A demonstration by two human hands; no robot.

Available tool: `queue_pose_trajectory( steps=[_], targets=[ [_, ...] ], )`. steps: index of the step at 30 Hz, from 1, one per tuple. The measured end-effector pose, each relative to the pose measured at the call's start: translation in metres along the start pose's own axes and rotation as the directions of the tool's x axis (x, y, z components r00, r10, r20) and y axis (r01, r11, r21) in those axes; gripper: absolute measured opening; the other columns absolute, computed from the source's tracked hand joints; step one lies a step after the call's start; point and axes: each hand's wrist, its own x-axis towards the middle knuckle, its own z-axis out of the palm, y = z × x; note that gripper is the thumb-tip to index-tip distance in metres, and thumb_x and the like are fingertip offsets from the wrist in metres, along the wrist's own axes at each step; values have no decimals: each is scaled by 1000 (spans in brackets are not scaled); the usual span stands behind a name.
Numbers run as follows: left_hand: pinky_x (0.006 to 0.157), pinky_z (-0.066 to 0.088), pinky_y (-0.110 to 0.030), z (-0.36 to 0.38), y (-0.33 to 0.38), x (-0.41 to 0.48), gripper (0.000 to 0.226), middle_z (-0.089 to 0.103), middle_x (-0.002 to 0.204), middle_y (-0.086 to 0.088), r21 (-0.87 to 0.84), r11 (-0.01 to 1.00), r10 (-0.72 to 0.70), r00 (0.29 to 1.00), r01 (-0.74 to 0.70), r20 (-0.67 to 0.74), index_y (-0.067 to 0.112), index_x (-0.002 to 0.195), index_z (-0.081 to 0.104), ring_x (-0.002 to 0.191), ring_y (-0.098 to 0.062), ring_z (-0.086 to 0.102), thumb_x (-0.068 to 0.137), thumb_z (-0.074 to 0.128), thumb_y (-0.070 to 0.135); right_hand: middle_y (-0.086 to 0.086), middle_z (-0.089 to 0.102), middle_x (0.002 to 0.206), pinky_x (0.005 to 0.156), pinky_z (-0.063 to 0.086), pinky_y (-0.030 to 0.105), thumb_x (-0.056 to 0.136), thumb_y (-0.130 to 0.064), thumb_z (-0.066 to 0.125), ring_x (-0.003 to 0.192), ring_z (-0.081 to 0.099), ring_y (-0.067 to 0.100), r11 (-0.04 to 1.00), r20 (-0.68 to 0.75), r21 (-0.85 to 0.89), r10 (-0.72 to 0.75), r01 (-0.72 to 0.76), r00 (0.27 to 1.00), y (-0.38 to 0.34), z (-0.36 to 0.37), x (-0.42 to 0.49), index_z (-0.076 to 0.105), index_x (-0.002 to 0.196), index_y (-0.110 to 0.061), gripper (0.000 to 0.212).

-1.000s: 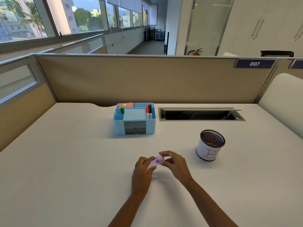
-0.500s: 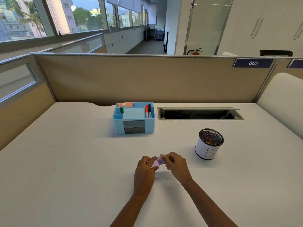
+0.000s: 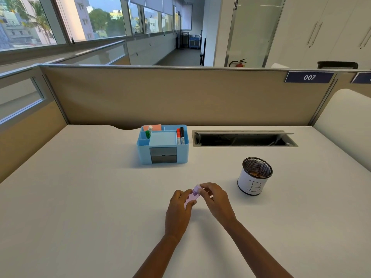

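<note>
A small pale purple object (image 3: 192, 197), shaped like a short stick or tube, is held between both hands just above the white desk (image 3: 80, 197). My left hand (image 3: 178, 209) grips its lower part with curled fingers. My right hand (image 3: 215, 199) pinches its upper end with the fingertips. Most of the object is hidden by the fingers, so I cannot tell whether it has a cap.
A light blue desk organiser (image 3: 163, 144) with a green marker, a red and a black marker and an orange pad stands at the back centre. A black mesh cup (image 3: 255, 176) with a white label marked "B" is to the right. An open cable slot (image 3: 244, 139) lies behind it.
The purple object has turned more upright between the hands, and more of it shows now. Both hands stayed at the same spot on the desk.
</note>
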Motion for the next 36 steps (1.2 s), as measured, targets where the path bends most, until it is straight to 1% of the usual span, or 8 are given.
queue_pose_trajectory(
  steps=[4, 7, 9, 13, 18, 21, 26, 36],
  targets=[
    [98, 42, -28, 2, 2, -2, 37, 56, 127, -12, -46, 998, -36, 999, 37, 6, 10, 122, 49, 113, -23, 55, 90, 51, 28, 11, 61, 88, 61, 37, 14, 88, -32, 54, 78, 53, 18, 995, -9, -32, 97, -97, 995, 1, 0, 3, 57, 92, -4, 29],
    [102, 45, -42, 1, 4, -1, 40, 54, 130, -15, -53, 998, -23, 1000, 24, 10, 8, 125, 48, 114, -29, 55, 89, 53, 25, -3, 50, 110, 81, 42, 21, 90, -35, 48, 98, 51, 15, 995, -12, 10, 103, -103, 995, 0, 2, -2, 47, 114, -14, 33],
    [99, 48, -41, 0, 5, 0, 39, 56, 127, -17, -74, 997, -6, 1000, 6, -2, 6, 123, 49, 109, -30, 58, 88, 55, 21, -10, 40, 121, 92, 40, 25, 91, -30, 48, 109, 46, 11, 998, 63, 49, 42, -45, 997, -1, 1, -6, 38, 125, -20, 37],
    [85, 48, -30, 1, 3, 2, 36, 61, 118, -17, -127, 992, 0, 1000, -4, -31, 5, 119, 52, 99, -28, 60, 86, 58, 17, -10, 43, 127, 100, 36, 20, 82, -27, 63, 118, 44, 10, 980, 219, -107, -143, 169, 965, 3, -3, -11, 34, 128, -22, 54],
    [85, 51, -36, 5, 7, 1, 33, 61, 119, -18, -256, 965, -53, 999, 49, -7, 3, 117, 54, 93, -22, 56, 86, 59, 14, 2, 38, 144, 108, 32, 30, 70, -45, 71, 130, 39, 19, 884, 205, -379, -209, 274, 956, 8, 2, -12, 29, 135, -16, 83],
    [87, 48, -32, 7, 8, 0, 33, 60, 121, -17, -271, 961, -59, 998, 57, -2, 3, 117, 53, 97, -27, 58, 86, 57, 14, 8, 45, 140, 107, 35, 37, 69, -45, 72, 126, 45, 26, 837, 170, -452, -257, 307, 951, 7, 4, -13, 37, 132, -11, 80],
    [88, 43, -27, 6, 6, 3, 34, 59, 125, -16, -250, 965, -76, 997, 80, 23, 4, 119, 52, 107, -32, 57, 88, 55, 16, 15, 68, 110, 86, 50, 44, 57, -39, 83, 97, 64, 32, 750, 122, -540, -380, 382, 917, 4, 3, -14, 57, 112, -5, 70],
    [95, 45, -34, 9, 11, 2, 34, 60, 123, -16, -224, 972, -63, 997, 69, 36, 5, 118, 53, 106, -32, 58, 87, 56, 19, 11, 63, 115, 93, 44, 36, 64, -42, 76, 102, 56, 26, 800, 141, -499, -305, 334, 942, 3, -2, -13, 53, 114, -10, 63]
  ],
)
